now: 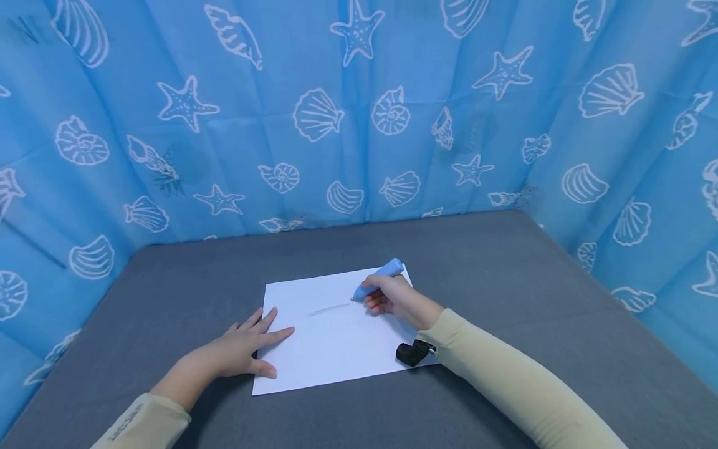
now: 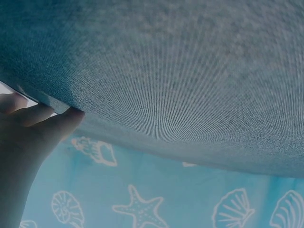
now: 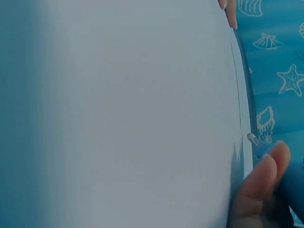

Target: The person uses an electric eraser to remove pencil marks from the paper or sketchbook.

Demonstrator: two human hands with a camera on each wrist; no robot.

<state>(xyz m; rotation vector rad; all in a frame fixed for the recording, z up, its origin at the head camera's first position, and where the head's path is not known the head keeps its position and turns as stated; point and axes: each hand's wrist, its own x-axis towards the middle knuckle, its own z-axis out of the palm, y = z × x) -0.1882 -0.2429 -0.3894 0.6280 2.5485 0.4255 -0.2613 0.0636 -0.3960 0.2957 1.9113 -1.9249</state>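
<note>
A white sheet of paper (image 1: 314, 355) lies on the grey tabletop, a thin dark line (image 1: 330, 309) running across its upper middle. My right hand (image 1: 395, 300) grips a thick light-blue pen (image 1: 387, 269) between thumb and fingers. The pen leans to the upper right, its tip at the line's right end. In the right wrist view the thumb and a finger pinch the pen's blue barrel (image 3: 262, 148) near its pale tip. With fingers spread, my left hand (image 1: 247, 346) rests across the paper's left edge. The left wrist view shows part of the left hand (image 2: 28, 128) against the grey cloth.
A small black device (image 1: 412, 353) sits at my right wrist, over the paper's lower right corner. Grey cloth covers the table (image 1: 477, 262) around the sheet. A blue curtain (image 1: 359, 149) with white shells and starfish hangs behind and along both sides.
</note>
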